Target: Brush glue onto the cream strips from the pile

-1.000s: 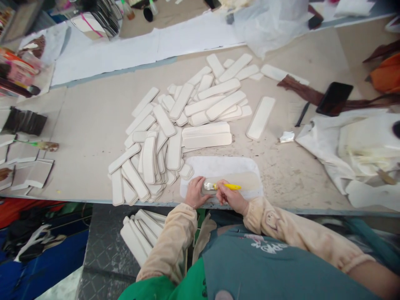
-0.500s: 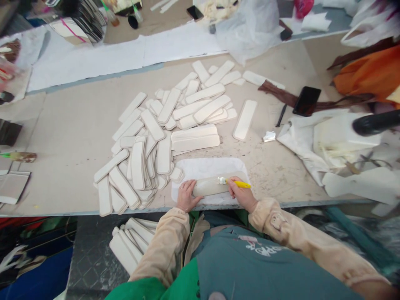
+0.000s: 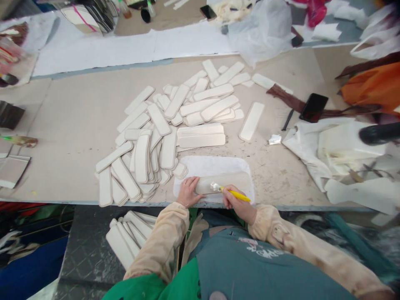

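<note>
A long pale panel with rounded corners point(image 3: 229, 181) lies flat on a white sheet point(image 3: 215, 163) at the table's near edge. My left hand point(image 3: 188, 192) holds its left end, fingertips along the far edge and thumb along the near edge. In my right hand point(image 3: 237, 202) is a small brush with a yellow handle point(image 3: 240, 196), gripped in closed fingers. The brush's whitish head rests on or just over the panel, left of its middle. Beyond the sheet spreads a loose heap of similar white panels point(image 3: 159, 118), a few stacked nearest to it point(image 3: 201, 139).
To the right are a single panel point(image 3: 251, 121), a black pen point(image 3: 287, 120), a phone point(image 3: 314, 107), crumpled foil point(image 3: 275, 139) and a whitish container point(image 3: 339, 139). More panels point(image 3: 123, 243) lie on a dark surface below the table edge. A bottle point(image 3: 23, 141) lies far left.
The brush in my right hand has moved left and slightly nearer me along the panel. My left hand stays at the panel's left end. The camera view has shifted a little.
</note>
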`<action>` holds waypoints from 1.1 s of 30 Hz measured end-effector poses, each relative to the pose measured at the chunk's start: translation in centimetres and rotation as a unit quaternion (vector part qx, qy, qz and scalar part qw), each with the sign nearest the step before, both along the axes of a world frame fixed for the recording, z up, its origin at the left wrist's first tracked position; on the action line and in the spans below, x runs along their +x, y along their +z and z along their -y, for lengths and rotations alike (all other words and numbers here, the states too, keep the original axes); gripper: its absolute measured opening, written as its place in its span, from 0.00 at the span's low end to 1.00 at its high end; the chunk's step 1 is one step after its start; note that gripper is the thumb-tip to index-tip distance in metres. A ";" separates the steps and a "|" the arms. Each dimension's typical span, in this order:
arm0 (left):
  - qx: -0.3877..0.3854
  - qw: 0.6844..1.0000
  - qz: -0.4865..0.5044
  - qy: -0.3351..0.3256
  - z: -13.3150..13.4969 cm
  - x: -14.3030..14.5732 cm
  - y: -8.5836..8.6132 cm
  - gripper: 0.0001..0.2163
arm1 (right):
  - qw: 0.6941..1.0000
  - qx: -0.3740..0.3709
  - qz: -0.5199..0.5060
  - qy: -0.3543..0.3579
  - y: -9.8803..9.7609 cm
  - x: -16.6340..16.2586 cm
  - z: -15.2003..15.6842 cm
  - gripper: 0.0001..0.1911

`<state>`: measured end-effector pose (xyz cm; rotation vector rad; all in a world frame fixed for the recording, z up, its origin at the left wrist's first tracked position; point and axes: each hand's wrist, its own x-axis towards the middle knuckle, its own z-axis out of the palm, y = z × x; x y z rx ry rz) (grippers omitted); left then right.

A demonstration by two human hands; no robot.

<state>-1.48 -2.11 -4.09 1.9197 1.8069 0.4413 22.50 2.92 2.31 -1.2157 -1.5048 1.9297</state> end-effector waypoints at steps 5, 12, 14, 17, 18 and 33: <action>0.028 1.000 0.000 -0.002 0.1 -0.1 -0.4 0.35 | 0.995 -0.065 -0.059 0.040 -2.3 -4.7 0.5 0.15; 0.056 0.998 -0.003 0.003 0.2 0.0 -0.8 0.35 | 0.999 -0.008 0.032 -0.005 -3.3 -1.3 -0.4 0.14; 0.060 0.998 -0.003 0.006 0.2 0.0 -0.8 0.35 | 0.998 0.007 0.060 -0.034 -3.2 0.8 -1.0 0.14; 0.071 0.997 -0.003 0.004 0.3 0.0 -1.0 0.35 | 0.990 0.031 0.109 -0.083 -3.0 4.2 -1.9 0.14; 0.075 0.997 -0.004 0.003 0.2 0.0 -1.0 0.35 | 0.986 0.046 0.129 -0.094 -2.8 5.2 -2.2 0.14; 0.069 0.998 0.001 0.010 0.2 0.1 -1.2 0.36 | 0.855 0.320 0.345 0.219 -0.2 0.5 -0.3 0.14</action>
